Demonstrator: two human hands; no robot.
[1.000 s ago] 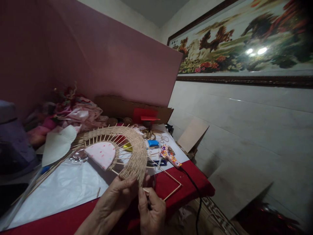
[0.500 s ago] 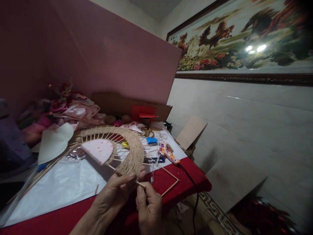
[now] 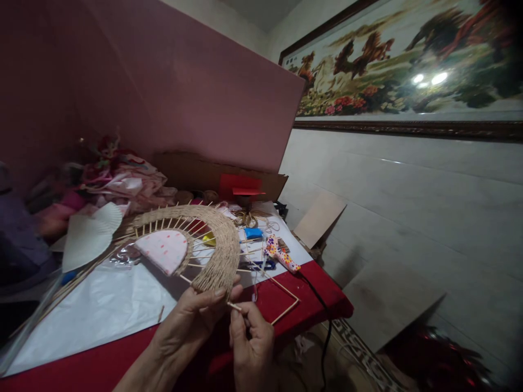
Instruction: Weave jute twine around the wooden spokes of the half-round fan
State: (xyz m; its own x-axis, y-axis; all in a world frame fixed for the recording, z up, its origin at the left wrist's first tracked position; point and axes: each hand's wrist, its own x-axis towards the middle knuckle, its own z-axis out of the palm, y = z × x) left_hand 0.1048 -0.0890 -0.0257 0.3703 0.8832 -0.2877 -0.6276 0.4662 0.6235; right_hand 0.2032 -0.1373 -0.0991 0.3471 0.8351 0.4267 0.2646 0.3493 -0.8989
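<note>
Red cloth (image 3: 322, 291): seen along the near and right edges of the table; partly covered by white sheeting.
White sheet (image 3: 102, 316): spread over the cloth at left; overhung by the work.
Woven fan (image 3: 226, 245): held up over the table, slightly tilted; formed of a curved twine band crossed by thin spokes, the spoke tips left bare past the outer rim.
Left hand (image 3: 196, 307): clamped on the band's near end, thumb laid on top, fingers passed underneath; the fan is steadied by it.
Right hand (image 3: 253, 332): closed in a pinch of thumb and forefinger on a thin stick; set just beside the left fingertips.
Dotted half-disc (image 3: 165, 247): framed by the fan's inner twine edge.
Glue gun (image 3: 281, 255): laid right of the fan, not touched by either hand.
Blue packet (image 3: 253, 233): left lying behind the fan.
Pinched stick (image 3: 234, 306): met by the band's near corner; whether it is fixed there cannot be told.
Band corner (image 3: 227, 296): edge work seems to be in hand; a steady left grip and small, careful stick adjustment are judged to be called for.
</note>
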